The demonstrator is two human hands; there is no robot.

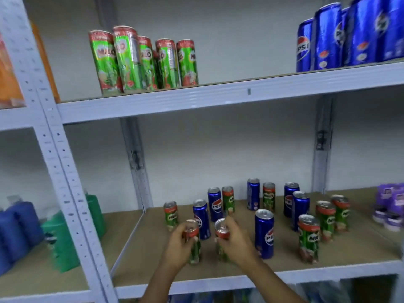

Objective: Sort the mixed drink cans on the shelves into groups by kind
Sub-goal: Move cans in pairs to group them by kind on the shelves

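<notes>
Setting: grey metal shelving against a pale wall; the lower shelf has a tan board, the upper shelf a pale front edge.
Held cans: two upright green Milo cans near the lower shelf's front edge, left of centre, side by side with a gap between them.
Left hand: fingers curled round the left Milo can, gripping its upper body.
Right hand: wrapped round the right Milo can, thumb near the rim.
Key relation: both cans stand with long axes vertical; the sorted Milo group lies straight above on the upper shelf, toward its left end, so the likely move is a lift up and slightly left; the left hand is nearer.
Around: mixed Milo and Pepsi cans stand behind and right; Pepsi group at the upper shelf's right end.
</notes>
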